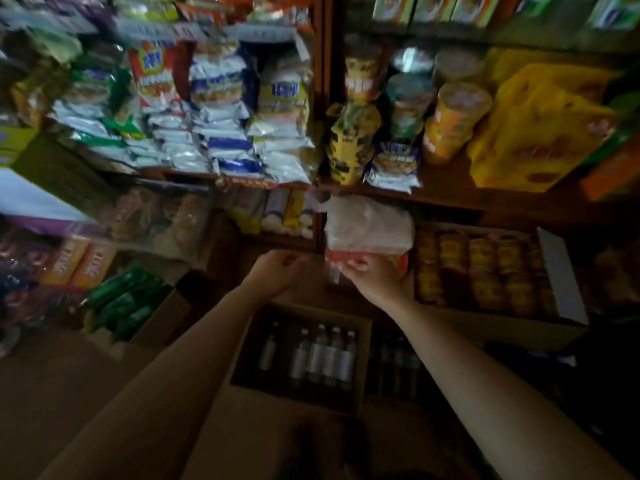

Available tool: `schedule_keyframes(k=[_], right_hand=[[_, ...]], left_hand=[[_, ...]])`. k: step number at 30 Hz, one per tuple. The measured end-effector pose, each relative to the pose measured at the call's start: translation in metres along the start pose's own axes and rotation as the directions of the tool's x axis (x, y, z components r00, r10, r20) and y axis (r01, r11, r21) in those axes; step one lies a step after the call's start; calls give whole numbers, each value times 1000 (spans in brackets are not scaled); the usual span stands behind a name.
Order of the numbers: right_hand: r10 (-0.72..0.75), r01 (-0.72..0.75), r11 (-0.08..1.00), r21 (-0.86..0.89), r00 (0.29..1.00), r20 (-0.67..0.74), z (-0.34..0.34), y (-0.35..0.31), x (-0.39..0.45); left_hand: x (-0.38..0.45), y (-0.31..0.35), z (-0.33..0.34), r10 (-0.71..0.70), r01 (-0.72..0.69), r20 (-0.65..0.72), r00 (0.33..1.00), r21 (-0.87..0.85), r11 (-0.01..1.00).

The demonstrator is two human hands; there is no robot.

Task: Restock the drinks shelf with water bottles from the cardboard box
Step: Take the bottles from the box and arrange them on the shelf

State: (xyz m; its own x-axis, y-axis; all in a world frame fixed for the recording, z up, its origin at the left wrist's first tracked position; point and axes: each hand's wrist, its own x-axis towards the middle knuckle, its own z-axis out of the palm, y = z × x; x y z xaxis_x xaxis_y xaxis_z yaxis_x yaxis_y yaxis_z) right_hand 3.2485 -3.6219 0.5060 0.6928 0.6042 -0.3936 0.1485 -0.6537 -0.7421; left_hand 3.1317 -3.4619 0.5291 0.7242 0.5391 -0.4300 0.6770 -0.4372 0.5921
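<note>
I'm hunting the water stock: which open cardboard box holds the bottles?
The low middle box beneath both arms; the right one holds yellow cans.

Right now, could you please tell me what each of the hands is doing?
Left hand: fingers curled, nothing visibly held; too blurred to be sure.
Right hand: grips the red packet under the white plastic bag.
</note>
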Motion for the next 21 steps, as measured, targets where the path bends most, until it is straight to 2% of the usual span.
schedule_keyframes(k=[6, 9, 12, 15, 18, 21], right_hand=[[213, -216, 976, 39, 974, 75, 69, 73, 37], [314, -324, 944, 58, 940, 135, 116, 123, 58], [378, -394, 911, 121, 916, 136, 163, 171, 76], [435, -463, 875, 140, 880, 188, 211, 225, 94], [434, -473, 863, 178, 874, 217, 256, 285, 109], [429, -469, 869, 160, 874, 227, 286, 328, 118]], left_hand=[[53, -87, 65, -147, 154, 145, 978, -35, 987], [84, -137, 104, -226, 244, 210, 951, -67, 967], [112, -181, 152, -280, 304, 271, 921, -50, 951], [146, -222, 207, -299, 319, 338, 892, -3, 948], [179, -272, 265, -330, 325, 350, 877, 74, 943], [210, -318, 314, -313, 268, 384, 869, 168, 949]])
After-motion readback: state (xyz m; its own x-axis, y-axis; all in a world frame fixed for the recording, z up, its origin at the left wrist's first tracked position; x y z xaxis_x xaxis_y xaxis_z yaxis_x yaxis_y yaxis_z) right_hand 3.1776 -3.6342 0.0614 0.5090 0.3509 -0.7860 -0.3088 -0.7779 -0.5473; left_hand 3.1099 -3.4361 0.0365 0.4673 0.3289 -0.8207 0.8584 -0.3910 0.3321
